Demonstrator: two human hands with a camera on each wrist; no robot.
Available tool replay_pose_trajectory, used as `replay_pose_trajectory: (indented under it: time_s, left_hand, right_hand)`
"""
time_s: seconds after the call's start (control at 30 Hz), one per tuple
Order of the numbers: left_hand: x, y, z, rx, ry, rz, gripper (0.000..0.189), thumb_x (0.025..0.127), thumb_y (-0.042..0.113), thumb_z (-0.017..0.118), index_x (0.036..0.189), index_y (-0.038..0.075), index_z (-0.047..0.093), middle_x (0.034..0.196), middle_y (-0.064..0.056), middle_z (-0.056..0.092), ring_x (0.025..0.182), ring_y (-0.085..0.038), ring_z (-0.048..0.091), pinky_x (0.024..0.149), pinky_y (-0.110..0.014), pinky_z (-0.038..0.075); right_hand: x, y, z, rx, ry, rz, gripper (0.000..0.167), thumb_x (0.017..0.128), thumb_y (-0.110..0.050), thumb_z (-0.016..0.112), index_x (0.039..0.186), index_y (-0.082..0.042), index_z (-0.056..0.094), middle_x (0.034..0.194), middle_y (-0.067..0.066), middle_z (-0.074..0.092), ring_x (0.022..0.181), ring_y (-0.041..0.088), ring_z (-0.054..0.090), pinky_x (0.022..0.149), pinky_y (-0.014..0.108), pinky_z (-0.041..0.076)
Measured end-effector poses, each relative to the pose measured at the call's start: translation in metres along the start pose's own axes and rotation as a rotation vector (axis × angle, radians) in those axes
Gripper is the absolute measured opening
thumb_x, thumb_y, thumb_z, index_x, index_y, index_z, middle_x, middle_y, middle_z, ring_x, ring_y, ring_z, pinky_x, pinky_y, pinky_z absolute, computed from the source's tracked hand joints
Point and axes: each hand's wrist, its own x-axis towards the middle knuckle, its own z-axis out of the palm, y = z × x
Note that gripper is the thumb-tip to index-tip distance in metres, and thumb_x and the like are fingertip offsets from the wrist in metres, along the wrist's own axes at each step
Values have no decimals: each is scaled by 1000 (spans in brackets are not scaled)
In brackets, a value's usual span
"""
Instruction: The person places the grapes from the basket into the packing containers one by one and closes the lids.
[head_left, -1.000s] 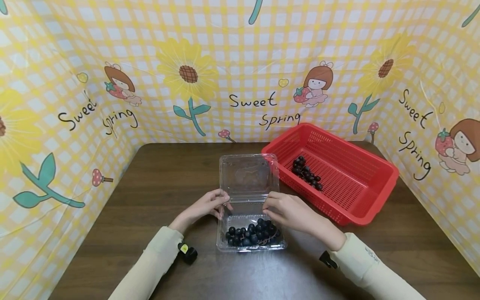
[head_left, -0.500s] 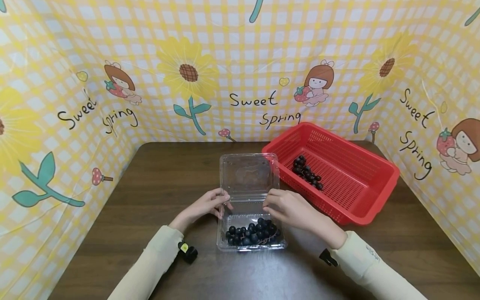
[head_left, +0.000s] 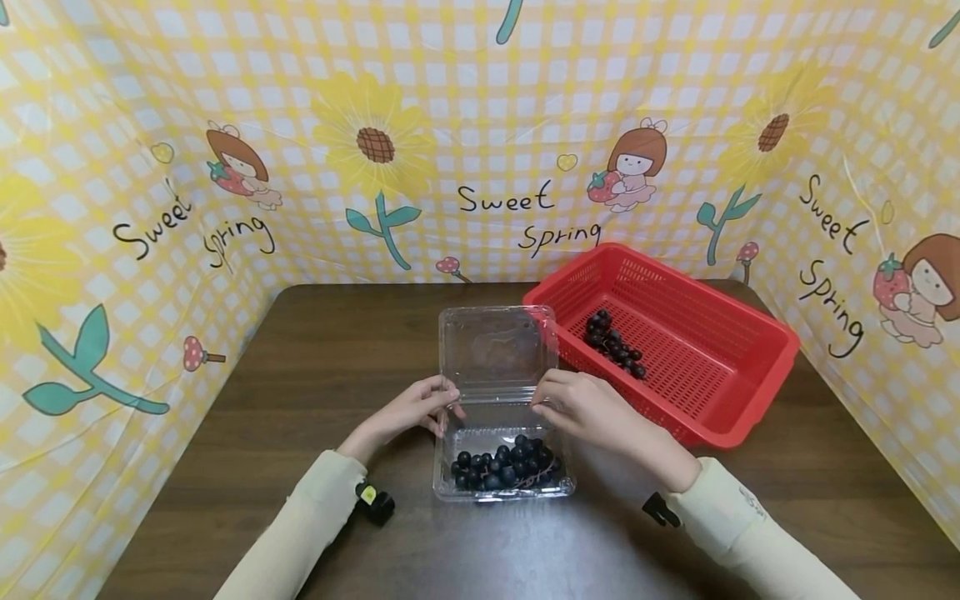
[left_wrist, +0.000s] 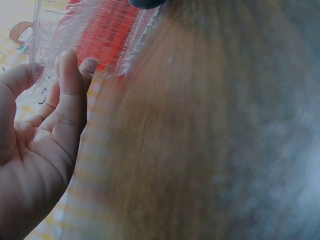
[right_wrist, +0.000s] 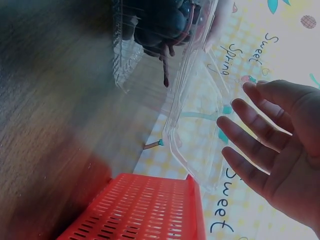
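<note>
A: Where does the clear container lie, and what does it hold?
B: The clear container point(head_left: 504, 497), taken here as landmark, rests on the brown table point(head_left: 337, 333). Its lid point(head_left: 498, 350) stands raised at its far side. Inside the near part lies a bunch of dark grapes point(head_left: 502, 468); a brown stem point(right_wrist: 166, 70) shows among them in the right wrist view.

A: How are the fingers placed?
B: The left hand point(head_left: 416, 406), at the container's left edge near the hinge, holds the plastic narrowly between thumb and fingers. The right hand point(head_left: 585, 408) is at the container's right edge. Its fingers are loosely bent and spread, thumb close to index finger, nothing visible between them; whether they touch the plastic, one cannot tell.

A: And the surroundings?
B: Right of the container and farther back sits a red basket point(head_left: 697, 379) with perforated walls, a smaller dark bunch point(head_left: 613, 342) lying in its left part. Behind the container hangs a yellow-checked cloth point(head_left: 510, 125) printed with sunflowers and lettering. Pale sleeves point(head_left: 300, 508) enter on the container's near side, to its left and right.
</note>
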Motion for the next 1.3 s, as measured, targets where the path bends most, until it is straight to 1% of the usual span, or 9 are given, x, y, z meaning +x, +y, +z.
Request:
replay_pose_trajectory:
  time_s: [0.17,0.3,0.57,0.8,1.0,1.17,1.3]
  left_hand:
    - [0,0,1,-8,3,-2,35,98,30,48,111,-2,43,102,-26,64,58,-13,58,56,-29,55]
    - [-1,1,1,-12,7,-11,35,97,30,48,111,-1,43,103,-27,64,58,-13,58,55,-29,54]
    - [-1,2,1,-16,7,-17,36,97,30,49,112,-2,43,103,-27,63,58,-13,58,56,-29,55]
    - [-1,2,0,-14,1,-6,35,97,30,48,111,-1,44,102,-26,64,58,-13,58,56,-30,55]
    - [0,1,0,-15,-3,1,34,97,31,48,110,0,44,101,-24,65,58,-13,58,56,-31,55]
    - [1,0,0,-13,-5,3,34,97,31,48,110,0,44,100,-22,66,58,-13,58,56,-31,55]
    - [1,0,1,-6,-2,1,34,97,32,49,111,1,45,100,-21,66,58,-13,58,57,-31,55]
  right_hand:
    - [0,1,-4,33,2,16,9,87,-23,65,91,-15,68,87,-9,61,75,3,58,64,17,49]
    - [-1,1,-6,34,8,34,10,88,-24,64,92,-16,68,87,-10,60,75,4,60,65,18,50]
    - [-2,3,-8,12,37,51,7,86,-24,66,89,-18,67,86,-12,60,72,-1,56,64,16,49]
    - [-2,2,-12,23,47,53,7,85,-20,67,90,-16,68,86,-10,61,76,1,58,68,18,51]
    - [-2,2,-14,36,50,60,7,85,-19,68,91,-16,68,87,-9,62,76,0,58,70,19,51]
    - [-2,3,-15,43,63,57,7,84,-18,69,91,-15,68,87,-9,63,77,4,60,71,21,52]
    - [-2,3,-16,28,69,61,7,84,-19,69,91,-15,68,87,-8,63,77,5,60,71,23,52]
